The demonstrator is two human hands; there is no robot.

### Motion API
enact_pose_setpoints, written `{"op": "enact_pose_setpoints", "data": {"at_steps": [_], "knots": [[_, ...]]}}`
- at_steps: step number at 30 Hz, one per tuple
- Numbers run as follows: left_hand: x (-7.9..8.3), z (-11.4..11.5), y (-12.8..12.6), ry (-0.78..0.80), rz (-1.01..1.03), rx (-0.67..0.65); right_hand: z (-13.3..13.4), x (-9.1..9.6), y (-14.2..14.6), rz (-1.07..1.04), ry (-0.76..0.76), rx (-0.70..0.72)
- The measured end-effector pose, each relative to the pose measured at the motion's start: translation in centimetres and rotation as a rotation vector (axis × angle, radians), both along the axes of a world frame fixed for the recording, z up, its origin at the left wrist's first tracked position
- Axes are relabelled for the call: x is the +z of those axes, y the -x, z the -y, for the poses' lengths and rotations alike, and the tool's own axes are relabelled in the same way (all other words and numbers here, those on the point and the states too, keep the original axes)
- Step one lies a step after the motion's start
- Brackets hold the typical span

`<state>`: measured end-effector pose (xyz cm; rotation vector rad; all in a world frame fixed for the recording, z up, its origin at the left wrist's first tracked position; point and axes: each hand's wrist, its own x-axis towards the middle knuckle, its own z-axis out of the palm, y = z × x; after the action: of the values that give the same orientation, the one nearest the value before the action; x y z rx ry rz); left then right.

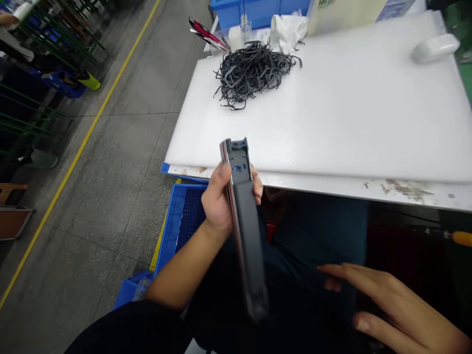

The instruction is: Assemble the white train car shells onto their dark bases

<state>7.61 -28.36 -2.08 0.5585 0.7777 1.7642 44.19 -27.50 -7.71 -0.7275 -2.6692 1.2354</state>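
Note:
My left hand point(217, 201) is closed around a long dark grey plastic housing point(248, 216) with a red stripe and silver edge along its left side. The thumb lies on the striped edge, and fingertips show past the right edge. Small blue spots show in the recess at the housing's upper end; the lower end is blurred. Above my lap at the lower right, my right hand point(383, 300) has its fingers stretched out and apart, with nothing in it. A gap lies between this hand and the housing.
A white foam-topped table point(350, 113) bears a heap of black rubber strips point(254, 71), a white cloth point(289, 32) and a white object point(437, 47). Blue crates point(167, 236) stand at the table's left. An orange handle point(462, 239) shows at far right. A person's arm point(9, 18) appears far left.

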Motion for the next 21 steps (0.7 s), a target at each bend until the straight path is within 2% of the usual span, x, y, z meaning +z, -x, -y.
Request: {"op": "enact_pose_setpoints", "data": {"at_steps": [2, 4, 6, 8, 11, 14, 17, 21], "knots": [[0.3, -0.7, 0.3, 0.043, 0.068, -0.151, -0.4, 0.9, 0.9, -0.038, -0.019, -0.038], [0.0, -0.3, -0.5, 0.145, 0.19, -0.439, -0.8, 1.8, 1.7, -0.07, -0.022, -0.107], [-1.0, 1.2, -2.4, 0.287, 0.343, -0.715, -0.9, 2.6, 2.3, -0.127, -0.027, -0.193], [-2.2, 3.1, -4.8, 0.401, 0.507, -0.891, -0.7, 3.0, 2.7, -0.235, -0.008, -0.255], [-3.5, 5.5, -7.8, 0.466, 0.71, -1.044, -0.2, 3.2, 3.3, -0.452, 0.14, -0.264], [-3.8, 6.7, -9.3, 0.506, 0.819, -1.169, 0.2, 3.3, 4.2, -0.608, 0.282, -0.208], [-3.7, 7.4, -10.0, 0.523, 0.863, -1.253, 0.2, 3.6, 5.0, -0.683, 0.334, -0.146], [-3.7, 8.1, -10.5, 0.542, 0.822, -1.297, 0.2, 4.3, 5.4, -0.674, 0.421, -0.129]]}}
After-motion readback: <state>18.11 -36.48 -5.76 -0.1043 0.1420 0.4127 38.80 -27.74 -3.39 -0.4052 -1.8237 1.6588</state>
